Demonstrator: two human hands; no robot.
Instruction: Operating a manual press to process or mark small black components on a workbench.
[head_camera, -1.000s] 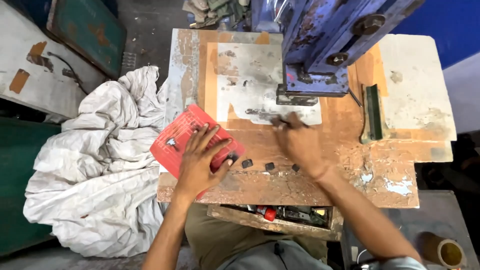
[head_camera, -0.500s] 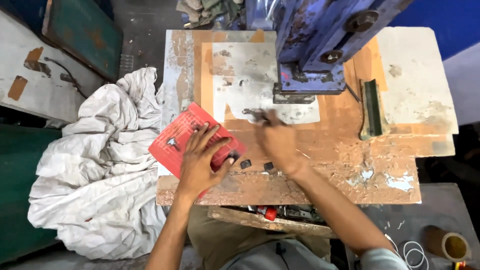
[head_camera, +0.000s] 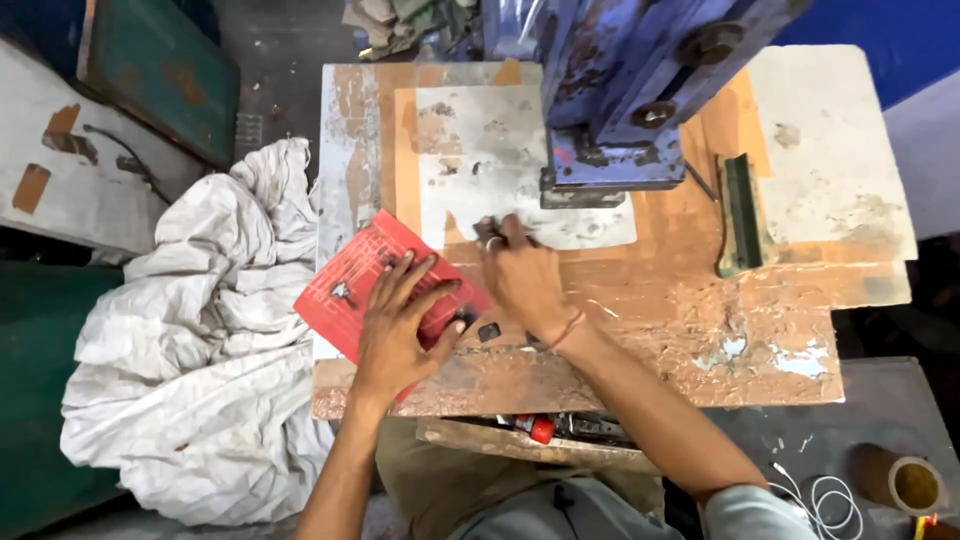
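Note:
My left hand (head_camera: 400, 325) lies flat with fingers spread on a red card-like sheet (head_camera: 345, 285) at the left side of a worn wooden worktable (head_camera: 640, 320). My right hand (head_camera: 522, 275) rests on the table just in front of the base of a blue press machine (head_camera: 620, 100), its fingertips pinched on a small dark piece (head_camera: 490, 226) on a white sheet (head_camera: 490, 160). Small dark square pieces (head_camera: 489, 331) lie on the table between my two hands.
A large crumpled white cloth (head_camera: 200, 340) hangs off the table's left side. A dark green metal bar (head_camera: 742, 215) lies to the right of the press. A roll of tape (head_camera: 905, 480) and white wire (head_camera: 825, 495) sit at lower right. A red-capped item (head_camera: 540, 428) lies under the table's front edge.
My right hand has slid left across the table, from under the press toward the red sheet. My left hand has stayed on the red sheet.

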